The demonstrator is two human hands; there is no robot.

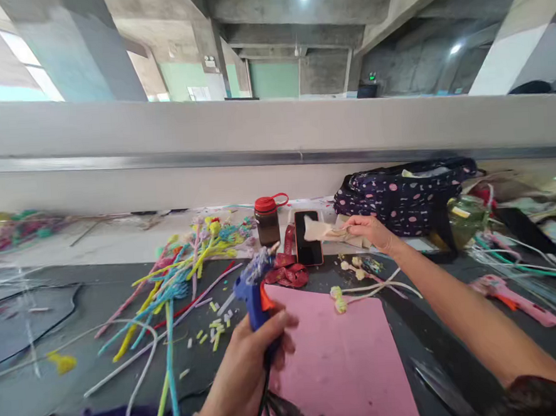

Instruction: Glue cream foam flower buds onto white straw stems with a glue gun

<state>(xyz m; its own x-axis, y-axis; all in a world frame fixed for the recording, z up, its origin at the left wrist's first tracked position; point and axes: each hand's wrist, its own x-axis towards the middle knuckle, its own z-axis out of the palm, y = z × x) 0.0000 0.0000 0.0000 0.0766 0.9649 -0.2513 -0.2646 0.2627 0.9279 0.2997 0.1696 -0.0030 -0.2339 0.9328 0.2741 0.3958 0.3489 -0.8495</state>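
My left hand point(249, 360) is wrapped round the handle of a blue hot glue gun point(255, 291), its nozzle pointing up and away, with stringy whitish glue near the tip. Farther forward, my right hand point(371, 230) pinches a crumpled beige piece of tissue or cloth point(324, 231); I cannot tell which. That piece hangs in front of a phone point(307, 249) lying at the back of the worktop. Between my arms lies a pink mat point(346, 354). On its far right corner rests a pale green and cream fuzzy piece point(339, 298) with white stems.
Colourful pipe cleaners point(169, 283) and short cut bits lie left. A red-lidded bottle point(266, 222) stands behind the glue gun, beside a dark red strap point(286, 273). At right are a patterned bag point(400, 197), a jar point(467, 218) and a pink glue gun point(516, 300).
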